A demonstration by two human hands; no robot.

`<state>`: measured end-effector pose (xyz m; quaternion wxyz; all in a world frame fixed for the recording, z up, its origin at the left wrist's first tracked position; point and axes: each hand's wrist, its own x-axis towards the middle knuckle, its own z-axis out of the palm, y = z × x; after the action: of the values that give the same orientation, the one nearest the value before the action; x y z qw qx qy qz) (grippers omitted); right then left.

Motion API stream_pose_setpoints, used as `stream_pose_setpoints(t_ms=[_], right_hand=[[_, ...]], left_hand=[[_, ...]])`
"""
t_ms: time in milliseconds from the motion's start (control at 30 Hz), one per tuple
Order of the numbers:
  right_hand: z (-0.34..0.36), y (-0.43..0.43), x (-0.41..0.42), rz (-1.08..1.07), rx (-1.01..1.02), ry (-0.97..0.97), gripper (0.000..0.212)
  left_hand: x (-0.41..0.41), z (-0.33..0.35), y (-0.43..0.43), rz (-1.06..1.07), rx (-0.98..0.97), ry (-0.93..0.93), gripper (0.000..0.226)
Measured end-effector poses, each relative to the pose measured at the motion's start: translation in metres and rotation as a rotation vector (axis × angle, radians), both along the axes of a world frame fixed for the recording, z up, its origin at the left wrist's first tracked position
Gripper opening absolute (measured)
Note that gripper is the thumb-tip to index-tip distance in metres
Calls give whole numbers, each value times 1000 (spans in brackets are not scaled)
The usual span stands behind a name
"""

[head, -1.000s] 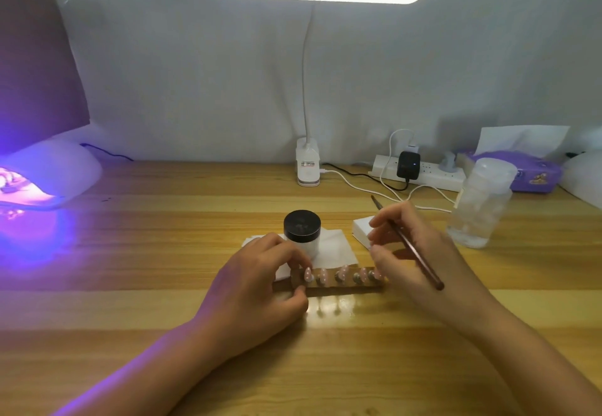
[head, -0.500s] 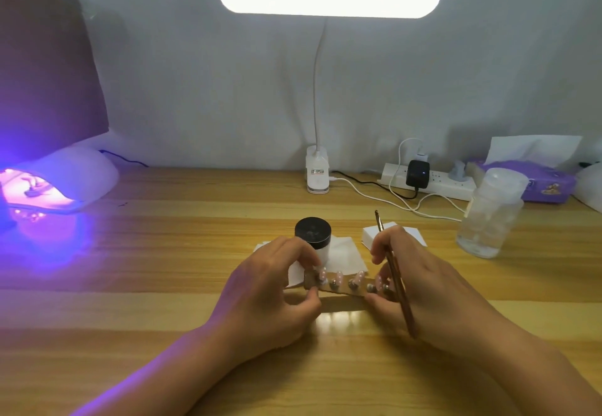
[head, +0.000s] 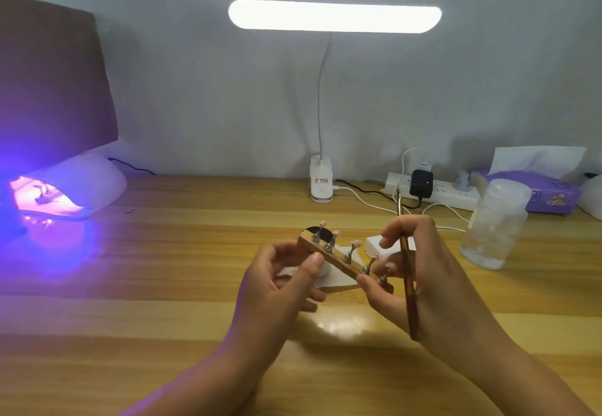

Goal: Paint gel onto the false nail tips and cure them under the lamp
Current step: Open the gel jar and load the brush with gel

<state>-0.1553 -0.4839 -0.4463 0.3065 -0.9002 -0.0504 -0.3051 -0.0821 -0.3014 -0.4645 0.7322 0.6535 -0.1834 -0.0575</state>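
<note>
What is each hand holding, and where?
The left hand grips the wooden strip near its left end; the right hand pinches its right end and holds the brush midway.

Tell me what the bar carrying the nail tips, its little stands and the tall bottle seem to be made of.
Long brown bar: probably wood, with a matte tan surface, though painted plastic is possible. Small silvery stands: likely metal, with bright grey glints. Tall translucent bottle: seemingly frosted plastic; cloudy walls let light through.
</note>
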Motion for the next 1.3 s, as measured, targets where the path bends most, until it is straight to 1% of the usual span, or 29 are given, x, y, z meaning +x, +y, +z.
stream_pose_setpoints(t_ms=[100,133,233,300,400,467,533,600,700,767,833,933,1000,1067,1133,1233,1300], right_hand=[[0,9,0,-11,-80,-77,56],[-1,13,0,-15,-105,-95,57],[-6,26,-1,-16,-170,-91,64],[-5,30,-4,-18,-185,-98,66],[6,27,-7,-20,14,-119,61],[14,18,-6,-29,152,-161,47],[17,9,-3,-24,328,-163,34],[13,1,0,0,452,-114,29],[4,-8,7,117,494,49,23],[1,-15,8,231,510,165,31],[4,-22,5,311,485,265,36],[13,-24,4,324,398,301,50],[12,-20,11,291,458,266,58],[12,-19,18,274,493,242,64],[13,-23,19,275,475,229,65],[14,-34,13,246,386,179,61],[12,-42,9,204,301,130,62]], left_hand=[[-7,-2,-6,-253,53,87,42],[-9,-3,-8,-299,45,96,39],[-9,-4,-8,-280,17,94,37],[-7,-4,-8,-273,-20,133,35],[-5,0,-5,-346,-41,189,36],[-5,5,-2,-451,-32,243,41],[-3,9,1,-525,33,253,50],[-1,12,2,-562,138,198,53],[4,19,5,-651,232,206,52],[9,21,8,-706,260,217,50],[13,22,10,-745,265,212,49],[16,20,9,-722,236,218,47],[19,17,9,-690,209,259,48],[21,15,9,-667,206,291,55],[23,14,9,-627,193,340,55],[26,14,10,-568,60,431,51],[27,15,11,-561,-27,448,45]])
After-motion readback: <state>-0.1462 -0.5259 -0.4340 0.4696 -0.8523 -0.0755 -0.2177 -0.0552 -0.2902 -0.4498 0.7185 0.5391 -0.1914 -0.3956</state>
